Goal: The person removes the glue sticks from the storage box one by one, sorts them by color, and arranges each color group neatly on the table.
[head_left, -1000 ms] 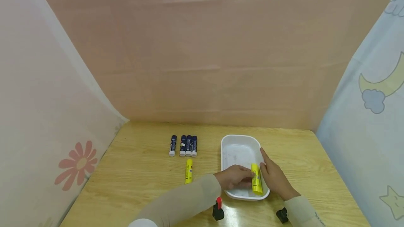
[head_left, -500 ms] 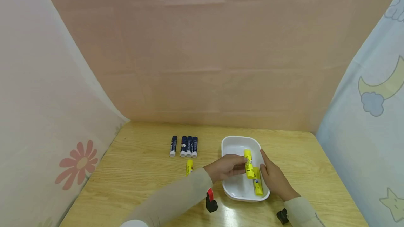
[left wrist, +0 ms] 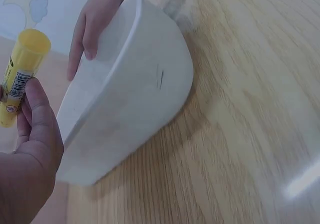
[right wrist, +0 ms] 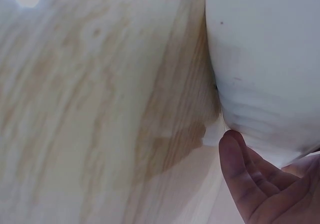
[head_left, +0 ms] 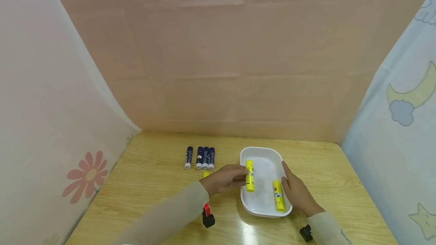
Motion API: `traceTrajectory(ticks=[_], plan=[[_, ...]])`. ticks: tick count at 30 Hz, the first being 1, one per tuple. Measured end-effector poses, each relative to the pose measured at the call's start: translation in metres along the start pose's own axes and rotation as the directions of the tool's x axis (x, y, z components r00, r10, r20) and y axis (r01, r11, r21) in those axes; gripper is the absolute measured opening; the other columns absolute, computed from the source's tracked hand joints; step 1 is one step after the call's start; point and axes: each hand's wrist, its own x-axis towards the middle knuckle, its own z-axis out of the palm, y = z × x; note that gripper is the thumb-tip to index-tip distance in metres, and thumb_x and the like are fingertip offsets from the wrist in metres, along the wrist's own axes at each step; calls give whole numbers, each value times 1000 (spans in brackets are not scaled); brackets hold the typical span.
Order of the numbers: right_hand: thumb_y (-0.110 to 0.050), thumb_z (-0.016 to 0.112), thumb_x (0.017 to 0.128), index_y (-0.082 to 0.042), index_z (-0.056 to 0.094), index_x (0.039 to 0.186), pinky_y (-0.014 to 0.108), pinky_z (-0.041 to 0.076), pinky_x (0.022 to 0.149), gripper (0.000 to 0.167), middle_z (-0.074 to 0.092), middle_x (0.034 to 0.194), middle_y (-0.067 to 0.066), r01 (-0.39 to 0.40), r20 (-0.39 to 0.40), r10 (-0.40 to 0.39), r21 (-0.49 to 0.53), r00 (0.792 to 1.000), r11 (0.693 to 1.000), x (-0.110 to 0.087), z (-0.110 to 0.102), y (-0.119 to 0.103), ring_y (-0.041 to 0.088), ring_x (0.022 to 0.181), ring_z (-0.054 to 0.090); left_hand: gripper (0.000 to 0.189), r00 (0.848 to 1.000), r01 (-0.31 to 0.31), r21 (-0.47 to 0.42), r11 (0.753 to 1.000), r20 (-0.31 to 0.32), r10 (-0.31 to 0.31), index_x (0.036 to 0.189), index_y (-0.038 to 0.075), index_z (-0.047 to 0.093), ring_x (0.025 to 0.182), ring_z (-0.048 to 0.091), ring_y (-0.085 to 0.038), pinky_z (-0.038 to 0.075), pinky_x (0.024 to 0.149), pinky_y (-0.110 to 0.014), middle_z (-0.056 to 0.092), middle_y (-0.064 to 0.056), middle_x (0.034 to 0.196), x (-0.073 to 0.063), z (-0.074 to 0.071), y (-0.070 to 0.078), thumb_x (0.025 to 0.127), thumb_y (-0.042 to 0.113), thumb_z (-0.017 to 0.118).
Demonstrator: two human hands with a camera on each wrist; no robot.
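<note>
My left hand point(head_left: 226, 179) pinches a yellow glue stick point(head_left: 249, 175) over the left side of a white tray point(head_left: 252, 207). In the left wrist view, this glue stick point(left wrist: 21, 78) is tilted, its barcode label facing the camera. A second yellow glue stick point(head_left: 278, 196) lies inside the tray along the right wall. My right hand point(head_left: 299, 195) grips the tray's right wall, thumb over the rim and fingers outside. The right wrist view shows fingers point(right wrist: 235, 156) against the outer wall. Another yellow glue stick point(head_left: 206, 174) is mostly hidden behind my left hand.
Several dark blue glue sticks point(head_left: 205, 158) with white ends lie at the back of the wooden table point(head_left: 153, 184), one set apart point(head_left: 189, 158) to the left. Cloth walls point(head_left: 218, 67) enclose the table's back and sides.
My left hand has lifted a yellow glue stick from beside the other one in the tray and carried it left toward the left rim. My right hand has stayed at the right wall.
</note>
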Motion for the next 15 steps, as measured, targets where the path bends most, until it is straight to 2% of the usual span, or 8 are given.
traceTrajectory(ticks=[5,10,15], plan=[[-16,37,105,-7,8,156,60,33,106,60,29,151,28,-3,9,3,5,1000,1000,1,-1,-1,47,134,34,40,1000,-1,33,999,7,1,132,-2,54,111,62,-23,51,95,-33,56,-21,132,-18,-18,3,101,24,53],[-17,37,105,-8,8,157,61,32,106,60,28,151,29,-14,10,14,20,1000,1000,0,-1,-1,47,134,33,42,999,21,63,998,-49,-17,132,-3,53,109,62,-23,51,95,-34,61,-14,122,-36,-35,5,101,25,54],[-18,36,105,-10,5,157,60,32,106,61,27,152,27,-17,22,16,21,1000,1000,0,-2,3,46,135,33,42,992,50,70,996,-122,-41,133,-4,52,108,61,-24,50,98,-37,61,-14,120,-54,-52,3,101,24,54]])
